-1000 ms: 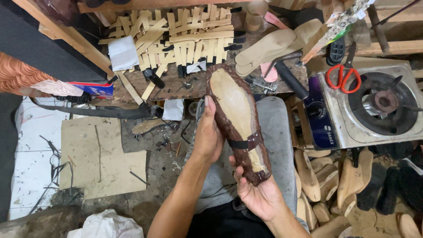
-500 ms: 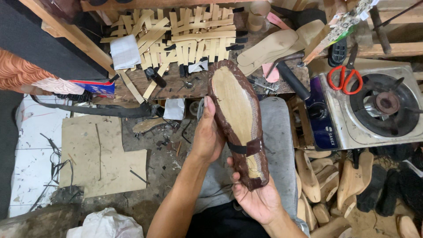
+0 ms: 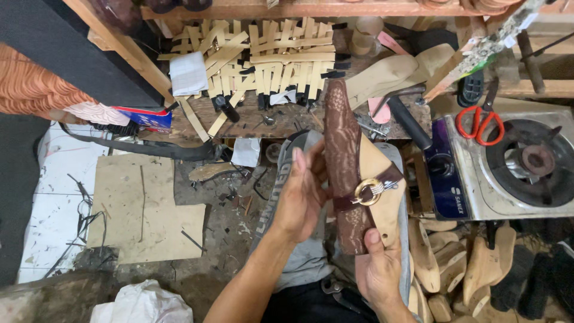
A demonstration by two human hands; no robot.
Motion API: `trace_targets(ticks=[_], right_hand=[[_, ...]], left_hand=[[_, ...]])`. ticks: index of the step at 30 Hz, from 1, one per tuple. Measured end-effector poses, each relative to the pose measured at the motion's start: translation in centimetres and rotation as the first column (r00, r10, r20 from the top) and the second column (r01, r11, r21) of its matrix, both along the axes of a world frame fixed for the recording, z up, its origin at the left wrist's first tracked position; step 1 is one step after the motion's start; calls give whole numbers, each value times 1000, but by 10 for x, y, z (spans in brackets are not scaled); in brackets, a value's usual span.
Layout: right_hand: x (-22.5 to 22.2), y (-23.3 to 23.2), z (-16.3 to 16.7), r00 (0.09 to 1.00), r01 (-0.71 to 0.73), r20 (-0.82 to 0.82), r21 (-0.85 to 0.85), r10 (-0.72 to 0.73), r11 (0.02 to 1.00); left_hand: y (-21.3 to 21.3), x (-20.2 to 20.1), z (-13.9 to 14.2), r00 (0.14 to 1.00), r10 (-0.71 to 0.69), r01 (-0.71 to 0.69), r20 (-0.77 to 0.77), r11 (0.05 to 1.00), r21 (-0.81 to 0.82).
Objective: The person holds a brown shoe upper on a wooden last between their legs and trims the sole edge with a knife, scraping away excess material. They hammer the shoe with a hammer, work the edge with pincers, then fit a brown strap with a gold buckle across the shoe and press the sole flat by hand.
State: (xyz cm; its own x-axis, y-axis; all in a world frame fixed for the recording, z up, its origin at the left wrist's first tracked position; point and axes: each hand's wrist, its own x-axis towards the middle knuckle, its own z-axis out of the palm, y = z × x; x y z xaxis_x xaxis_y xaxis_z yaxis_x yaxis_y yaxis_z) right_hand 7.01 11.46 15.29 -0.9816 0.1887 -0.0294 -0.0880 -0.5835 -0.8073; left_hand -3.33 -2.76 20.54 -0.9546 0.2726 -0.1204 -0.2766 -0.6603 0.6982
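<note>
Two hands hold one shoe over the lap, near the middle of the scene. Largest around it is the gas stove [image 3: 508, 173] at right, silver with a dark blue front panel carrying a small pale label, and red-handled scissors [image 3: 480, 124] lying on its top. At left, a flat cardboard sheet [image 3: 140, 209] lies on the floor. Far across the wooden surface [image 3: 251, 122] spreads a heap of tan strips [image 3: 269, 57], with a blue and red box [image 3: 146, 118] at its left end. The brown lace shoe [image 3: 350, 173], mounted on a pale wooden form, has a gold ring buckle [image 3: 366, 191]. The left hand [image 3: 302, 197] presses its side with fingers together; the right hand [image 3: 376, 269] is clamped round its near end.
</note>
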Motion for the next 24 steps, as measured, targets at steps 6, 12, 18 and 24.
trace_targets(ticks=[6,12,18,24], right_hand=[[5,-3,3,996,-70,20,754,83,653],[2,-6,14,973,-152,-32,662,230,734],[1,-7,19,965,-164,-53,638,256,752],[2,-5,17,968,-153,-58,641,246,752]], left_hand=[[2,-7,-23,998,-54,47,20,962,269],[-14,-10,-52,992,-117,98,53,958,270],[-19,-12,-61,985,-173,170,-22,926,337],[-22,-13,-67,983,-178,180,-35,933,312]])
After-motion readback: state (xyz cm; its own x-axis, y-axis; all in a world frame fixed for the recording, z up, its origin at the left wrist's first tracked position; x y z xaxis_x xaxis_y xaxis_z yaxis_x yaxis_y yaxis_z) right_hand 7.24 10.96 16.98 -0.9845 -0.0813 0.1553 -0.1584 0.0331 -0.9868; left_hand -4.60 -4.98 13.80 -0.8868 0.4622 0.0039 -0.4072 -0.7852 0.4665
